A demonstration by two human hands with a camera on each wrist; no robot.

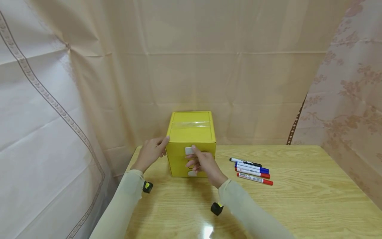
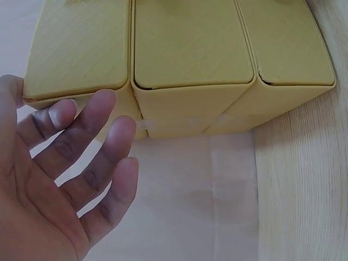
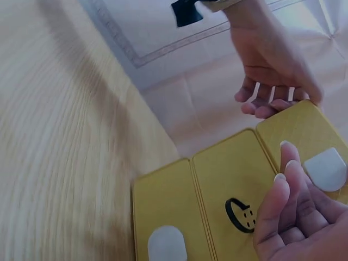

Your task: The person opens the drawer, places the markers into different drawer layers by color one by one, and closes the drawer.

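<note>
A yellow box of three stacked drawers (image 1: 191, 129) stands on the table against the curtain, with clear tape across its top. A white tab (image 1: 189, 151) marks the top drawer and another white tab (image 3: 167, 244) the bottom one; the middle drawer bears a black smiley-like mark (image 3: 237, 213). My left hand (image 1: 150, 151) is at the upper left front corner, thumb at the edge, its other fingers loosely bent and spread beside the side wall. In front of the drawers, my right hand (image 1: 206, 164) has its thumb at the top tab and its fingers loosely bent just below. All drawers look closed.
To the right of the box, several markers lie side by side on the wooden table (image 1: 298, 199): a black marker (image 1: 246, 162), a blue marker (image 1: 252, 167) and red markers (image 1: 255, 178). Curtains (image 1: 191, 66) hang behind the table and at both sides.
</note>
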